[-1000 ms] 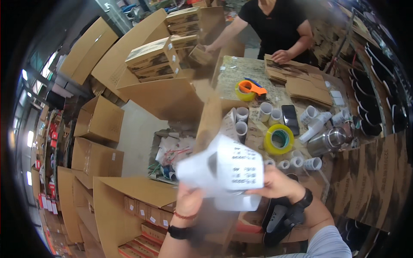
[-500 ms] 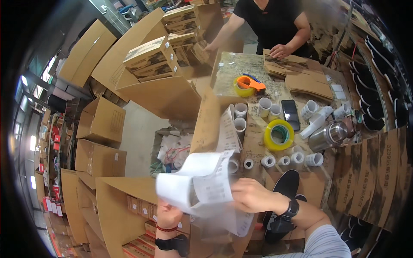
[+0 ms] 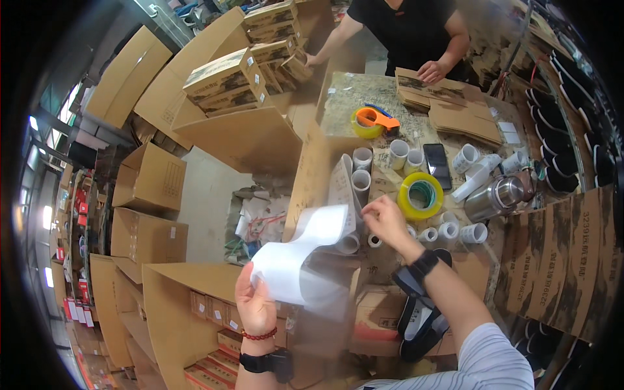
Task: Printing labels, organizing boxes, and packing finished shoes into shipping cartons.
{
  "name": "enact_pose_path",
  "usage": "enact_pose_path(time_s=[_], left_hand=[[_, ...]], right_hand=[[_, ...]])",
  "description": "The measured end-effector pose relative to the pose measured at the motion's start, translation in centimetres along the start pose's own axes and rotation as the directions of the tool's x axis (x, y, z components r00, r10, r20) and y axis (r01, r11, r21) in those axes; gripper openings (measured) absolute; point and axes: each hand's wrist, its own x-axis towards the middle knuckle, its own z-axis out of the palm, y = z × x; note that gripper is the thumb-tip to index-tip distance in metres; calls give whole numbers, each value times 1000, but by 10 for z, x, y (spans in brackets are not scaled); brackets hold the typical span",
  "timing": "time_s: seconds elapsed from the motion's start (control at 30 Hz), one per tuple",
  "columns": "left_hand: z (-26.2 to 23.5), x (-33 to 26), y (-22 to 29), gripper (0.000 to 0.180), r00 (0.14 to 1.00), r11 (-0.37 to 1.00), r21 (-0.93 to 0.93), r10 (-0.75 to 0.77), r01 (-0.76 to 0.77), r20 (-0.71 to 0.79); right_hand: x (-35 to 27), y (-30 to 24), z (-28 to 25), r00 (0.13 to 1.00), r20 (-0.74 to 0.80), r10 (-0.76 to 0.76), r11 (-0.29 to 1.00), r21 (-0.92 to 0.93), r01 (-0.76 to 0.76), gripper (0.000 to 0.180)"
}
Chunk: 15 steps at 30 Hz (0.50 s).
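Note:
A long white strip of label paper [image 3: 283, 270] curls up from my left hand [image 3: 257, 302], whose fingers are closed on its near end. Its far part [image 3: 341, 185], with faint print, hangs at the edge of the upright cardboard flap. A blurred, see-through length trails below the curl. Just right of the strip, my right hand [image 3: 389, 224] hovers over the table's left side, fingers drawn together. Whatever may be between those fingertips is too small to make out. Rolls of white labels [image 3: 361, 181] stand close to this hand, along with a yellow tape roll [image 3: 420, 195].
Black slides [image 3: 419, 325] lie on a carton near my right forearm. A phone [image 3: 437, 166], a steel flask [image 3: 495, 197] and an orange tape dispenser [image 3: 376, 119] occupy the table. Across it, a person in black touches flattened cardboard [image 3: 465, 120]. Open cartons [image 3: 153, 179] crowd the left.
My right hand has left the strip and moved up and right toward the rolls. My left hand has risen slightly, still gripping the strip, which has opened into a longer curve.

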Motion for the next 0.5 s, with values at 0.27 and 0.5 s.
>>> enact_pose_path(time_s=[0.27,0.5], left_hand=[[-7,-9,0,24,1000,1000,25,12,-12,19],[-2,-7,23,21,948,812,542,-309,218,81]], right_hand=[[25,7,24,997,48,63,830,-557,-26,14],[15,-71,-10,816,-257,-518,855,-163,492,11]])
